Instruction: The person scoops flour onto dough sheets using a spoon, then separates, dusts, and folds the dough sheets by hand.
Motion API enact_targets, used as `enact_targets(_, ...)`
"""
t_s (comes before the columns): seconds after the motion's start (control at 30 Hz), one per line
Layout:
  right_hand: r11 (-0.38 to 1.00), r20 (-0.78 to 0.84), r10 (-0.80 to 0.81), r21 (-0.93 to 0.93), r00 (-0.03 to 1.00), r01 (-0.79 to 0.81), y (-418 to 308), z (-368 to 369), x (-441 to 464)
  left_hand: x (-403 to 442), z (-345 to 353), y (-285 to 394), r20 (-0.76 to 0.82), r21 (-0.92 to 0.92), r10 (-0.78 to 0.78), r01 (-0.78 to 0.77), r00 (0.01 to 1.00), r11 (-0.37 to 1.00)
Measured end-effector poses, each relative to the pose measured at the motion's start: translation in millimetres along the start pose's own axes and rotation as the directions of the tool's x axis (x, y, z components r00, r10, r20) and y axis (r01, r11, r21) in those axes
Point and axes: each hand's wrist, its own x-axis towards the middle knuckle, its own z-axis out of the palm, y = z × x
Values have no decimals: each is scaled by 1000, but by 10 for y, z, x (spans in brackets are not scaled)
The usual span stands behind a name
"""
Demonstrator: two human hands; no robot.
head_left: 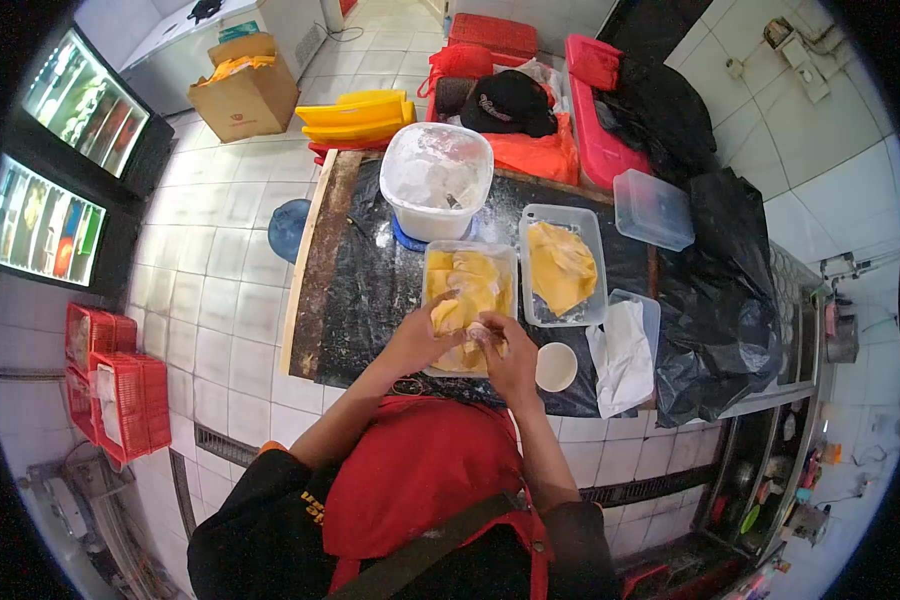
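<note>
Both my hands are over a clear plastic container [512, 262] of soft, flat yellow pieces [475, 270], which look like coated meat slices. My left hand [420, 335] curls its fingers around a yellow piece [452, 316] at the container's near left. Close beside it, my right hand [508, 360] has its fingers pinched together at a pale, whitish bit at the near edge; what exactly it holds is partly hidden. To the right stands a second clear container [564, 318] with a large yellow piece [562, 265] in it.
A white tub [410, 222] of white powder, with a utensil in it, stands behind the containers. A small round cup [556, 367], white paper [622, 360] and an upturned-looking clear box [654, 210] are on the right. Black plastic [720, 310] covers the table's right end.
</note>
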Motion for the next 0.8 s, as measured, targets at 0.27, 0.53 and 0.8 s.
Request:
enact_targets(0.27,802,286,376,375,881,-464,300,207,74,-97,-84,-279,254,-274,82,-10,964,962)
enact_targets(0.53,914,452,152,274,879,-299,331,265,796,-344,-518,-555,201,-120,123,-100,972,988)
enact_targets(0.8,979,562,134,51,816,-195,220,194,1010,-560,-678,-526,72,-615,-168,176,983,769)
